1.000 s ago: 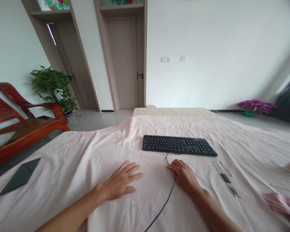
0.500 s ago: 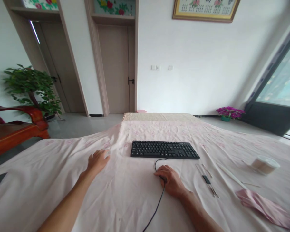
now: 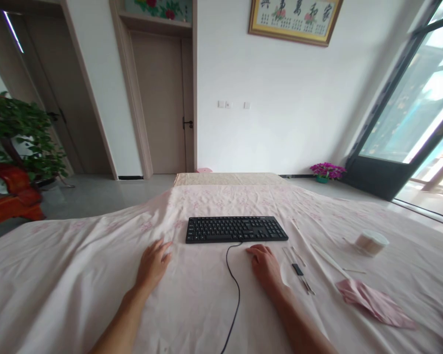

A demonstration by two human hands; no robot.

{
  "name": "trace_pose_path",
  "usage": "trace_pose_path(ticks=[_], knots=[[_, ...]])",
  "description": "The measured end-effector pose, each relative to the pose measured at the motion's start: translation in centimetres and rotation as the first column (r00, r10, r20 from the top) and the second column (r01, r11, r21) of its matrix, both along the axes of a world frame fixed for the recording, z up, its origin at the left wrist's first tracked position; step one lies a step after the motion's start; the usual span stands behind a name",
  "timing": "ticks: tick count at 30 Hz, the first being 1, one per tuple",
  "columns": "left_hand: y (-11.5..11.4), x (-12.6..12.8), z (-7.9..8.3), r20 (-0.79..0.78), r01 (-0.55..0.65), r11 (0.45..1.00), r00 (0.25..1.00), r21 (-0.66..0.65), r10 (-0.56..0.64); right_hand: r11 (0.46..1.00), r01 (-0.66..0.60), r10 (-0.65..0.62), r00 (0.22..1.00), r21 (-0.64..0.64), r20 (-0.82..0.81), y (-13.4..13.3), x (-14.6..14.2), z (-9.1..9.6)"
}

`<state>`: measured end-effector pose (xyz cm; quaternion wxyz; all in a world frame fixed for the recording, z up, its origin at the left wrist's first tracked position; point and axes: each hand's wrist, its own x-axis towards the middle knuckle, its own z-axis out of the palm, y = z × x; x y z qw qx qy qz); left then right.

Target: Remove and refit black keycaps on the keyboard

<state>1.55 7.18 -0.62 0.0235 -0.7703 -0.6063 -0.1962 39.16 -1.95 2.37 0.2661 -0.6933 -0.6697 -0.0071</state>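
Observation:
A black keyboard [image 3: 237, 229] lies flat on the pale pink cloth [image 3: 195, 300], its keys facing up. From its near edge a thin black cable [image 3: 238, 290] curves down toward the bottom of the view. My left hand [image 3: 154, 260] rests on the cloth left of the keyboard's near corner, fingers apart and holding nothing. On the other side of the cable, my right hand [image 3: 265, 263] lies on the cloth just below the keyboard's near edge. Its fingers are stretched out, with nothing seen in them; its palm is hidden.
Right of my right hand lie small metal tools, one with a black part [image 3: 297, 269]. Farther right are a clear round tub [image 3: 371, 243], a white strip [image 3: 330, 260] and a folded pink cloth [image 3: 372, 301]. A red wooden chair [image 3: 16, 194] stands at the left.
My right hand has come off the cable and now lies to its right, closer to the keyboard. The cable rests loose. The head view has turned slightly right.

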Motion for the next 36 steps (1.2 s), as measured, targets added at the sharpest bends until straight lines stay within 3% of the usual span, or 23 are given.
trace_pose_path(ticks=[36], knots=[[-0.14,0.06,0.48,0.047,-0.005,1.0,0.999,-0.019,0.006,1.0,-0.031,0.031,0.996,-0.005,0.082,0.44,0.0,-0.82]])
